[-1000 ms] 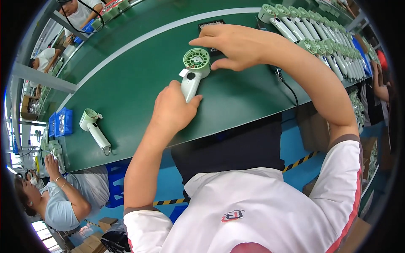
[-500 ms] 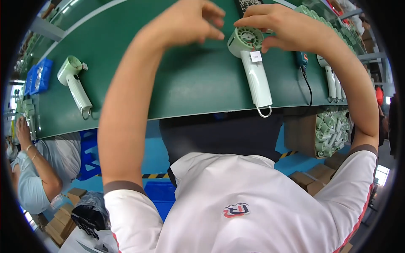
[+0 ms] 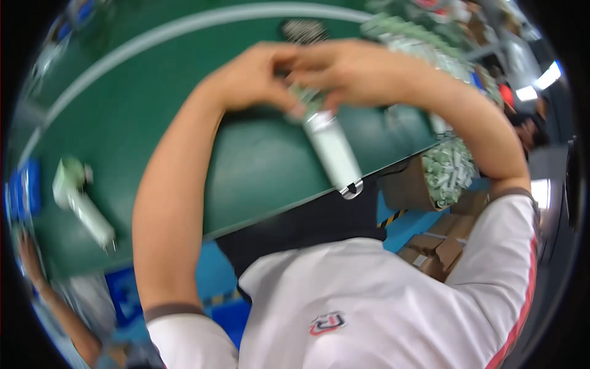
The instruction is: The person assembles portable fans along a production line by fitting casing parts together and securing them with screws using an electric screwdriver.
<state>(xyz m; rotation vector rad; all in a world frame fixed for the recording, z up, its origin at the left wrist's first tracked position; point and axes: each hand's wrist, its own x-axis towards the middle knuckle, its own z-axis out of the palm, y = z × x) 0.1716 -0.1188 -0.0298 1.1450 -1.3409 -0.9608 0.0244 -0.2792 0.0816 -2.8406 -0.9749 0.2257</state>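
Note:
A pale green and white handheld fan (image 3: 335, 150) lies before me, its handle slanting toward the table's near edge and its metal loop reaching that edge. My left hand (image 3: 255, 77) curls around the left side of the fan's round head, thumb against it. From the right, my right hand (image 3: 350, 71) closes on the same head, fingers bent over the top. The fingers are smeared by motion and cover most of the head. Farther left, a second handheld fan (image 3: 86, 209) lies on the green table (image 3: 258, 166), touched by neither hand.
A dark tray of small parts (image 3: 304, 31) sits beyond my hands. Rows of fans (image 3: 405, 40) line the far right. Below the table's right end stands a carton (image 3: 405, 187) filled with fan parts. Another person's arm (image 3: 58, 307) is at lower left beside a blue bin (image 3: 24, 187).
The left hand has come in from the side to the fan's head, joining the right. The fan's top is now covered by fingers. The whole view has tilted and shifted.

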